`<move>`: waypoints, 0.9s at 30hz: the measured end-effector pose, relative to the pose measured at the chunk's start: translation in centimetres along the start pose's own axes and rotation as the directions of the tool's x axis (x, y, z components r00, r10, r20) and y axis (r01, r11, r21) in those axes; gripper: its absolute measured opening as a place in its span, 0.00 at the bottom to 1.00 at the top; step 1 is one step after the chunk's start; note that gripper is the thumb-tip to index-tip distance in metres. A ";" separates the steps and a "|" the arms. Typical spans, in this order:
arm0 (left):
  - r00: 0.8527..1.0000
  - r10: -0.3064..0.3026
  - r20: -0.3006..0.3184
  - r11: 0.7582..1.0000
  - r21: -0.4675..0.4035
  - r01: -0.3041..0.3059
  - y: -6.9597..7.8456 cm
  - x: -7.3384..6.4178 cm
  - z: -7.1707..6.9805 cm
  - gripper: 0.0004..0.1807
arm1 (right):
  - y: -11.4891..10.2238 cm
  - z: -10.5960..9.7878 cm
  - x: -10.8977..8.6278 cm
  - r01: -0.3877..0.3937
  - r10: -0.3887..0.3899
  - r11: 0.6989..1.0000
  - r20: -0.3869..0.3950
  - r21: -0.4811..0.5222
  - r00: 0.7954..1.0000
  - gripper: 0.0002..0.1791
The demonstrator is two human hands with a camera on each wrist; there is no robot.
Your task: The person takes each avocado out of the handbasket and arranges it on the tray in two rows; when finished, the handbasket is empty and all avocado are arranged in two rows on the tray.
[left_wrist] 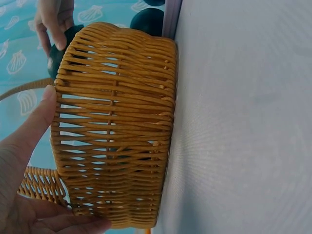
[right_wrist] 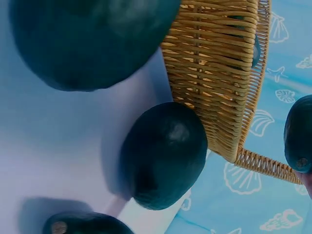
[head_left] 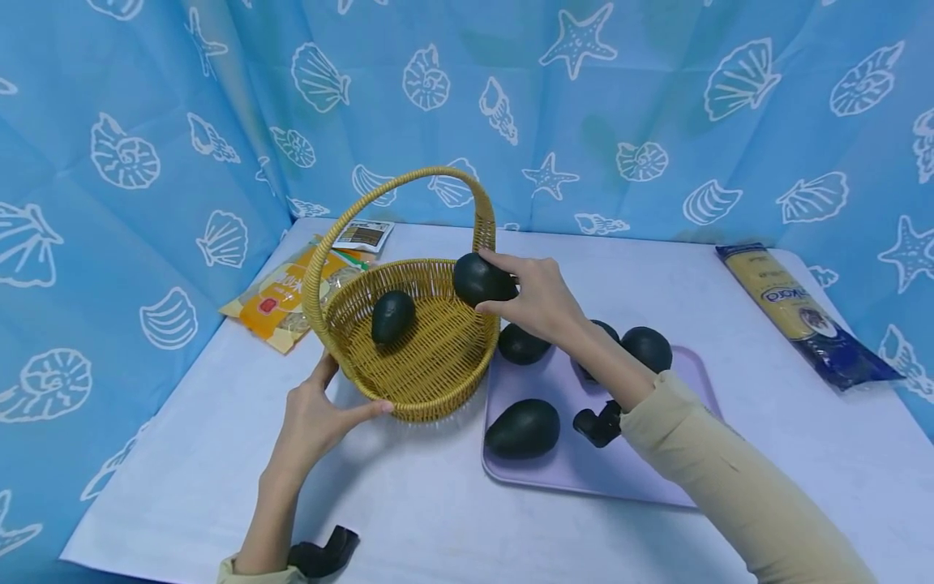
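My right hand [head_left: 536,296] pinches a dark green avocado [head_left: 481,280] between thumb and fingers, at the right rim of a yellow wicker basket [head_left: 438,405]. That avocado [right_wrist: 297,134] shows at the right edge of the right wrist view. One avocado [head_left: 393,316] lies inside the basket, toward its left side. With thumb at the near rim and fingers against the outer left side, my left hand [head_left: 314,414] holds the basket. In the left wrist view, the left thumb [left_wrist: 36,117] rests at the rim. Several more avocados [head_left: 523,428] lie on a lilac tray [head_left: 598,478], partly hidden by my right forearm.
An orange snack bag [head_left: 284,296] and a small white-and-brown packet [head_left: 363,236] lie behind the basket at left. A yellow-and-blue pasta packet [head_left: 803,312] lies far right. A blue shell-patterned curtain [head_left: 452,122] borders the white table [head_left: 409,503]. The basket handle arches overhead.
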State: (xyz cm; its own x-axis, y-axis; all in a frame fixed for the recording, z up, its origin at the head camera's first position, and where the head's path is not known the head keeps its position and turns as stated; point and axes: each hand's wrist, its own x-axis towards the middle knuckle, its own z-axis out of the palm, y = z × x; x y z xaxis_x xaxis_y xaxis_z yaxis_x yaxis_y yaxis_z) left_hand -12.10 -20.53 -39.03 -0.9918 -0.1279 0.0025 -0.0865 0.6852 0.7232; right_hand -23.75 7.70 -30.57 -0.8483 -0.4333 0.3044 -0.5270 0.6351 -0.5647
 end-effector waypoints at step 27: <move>1.000 -0.008 0.005 1.000 0.013 0.008 0.4 -0.2 0.0 0.65 | 2.3 -3.1 -6.4 -0.025 0.025 1.000 -0.057 -0.002 0.998 0.39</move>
State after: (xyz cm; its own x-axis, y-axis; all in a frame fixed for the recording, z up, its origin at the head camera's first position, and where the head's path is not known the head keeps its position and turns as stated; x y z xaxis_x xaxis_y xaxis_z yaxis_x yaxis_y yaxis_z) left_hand -11.98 -20.22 -38.76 -0.9915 -0.1299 -0.0073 -0.0961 0.6936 0.7139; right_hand -19.67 13.90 -31.44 -0.8625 -0.3807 0.3334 -0.5060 0.6471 -0.5703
